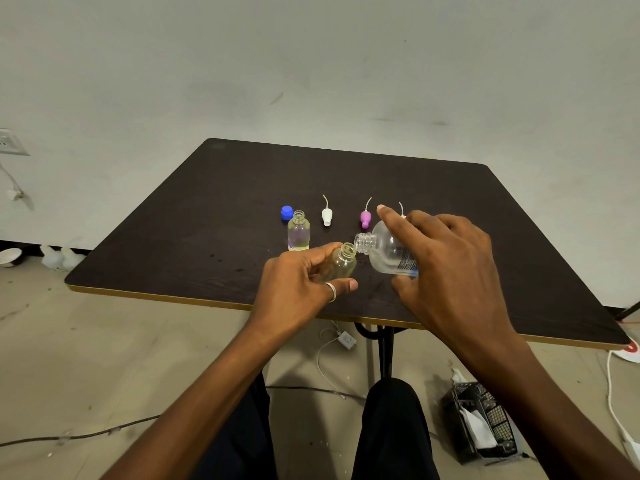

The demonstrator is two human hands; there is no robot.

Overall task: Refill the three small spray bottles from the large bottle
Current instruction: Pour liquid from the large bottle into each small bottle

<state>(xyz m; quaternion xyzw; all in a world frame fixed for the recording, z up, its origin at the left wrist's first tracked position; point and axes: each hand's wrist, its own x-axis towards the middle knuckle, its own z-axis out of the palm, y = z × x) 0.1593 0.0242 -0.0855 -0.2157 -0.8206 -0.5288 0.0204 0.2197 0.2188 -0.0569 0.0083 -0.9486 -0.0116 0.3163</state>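
My right hand grips the large clear bottle, tipped on its side with its open neck pointing left. That neck touches the mouth of a small clear bottle, which my left hand holds tilted. A second small bottle, uncapped and holding liquid, stands upright to the left. Behind it lies a blue cap. A white spray top and a pink spray top stand on the table; a third white top shows partly behind my right fingers. The third small bottle is not visible.
The dark square table has a gold-edged front rim. Below it on the floor are cables, a black mesh basket at the right, and a white power strip. My knees sit under the front edge.
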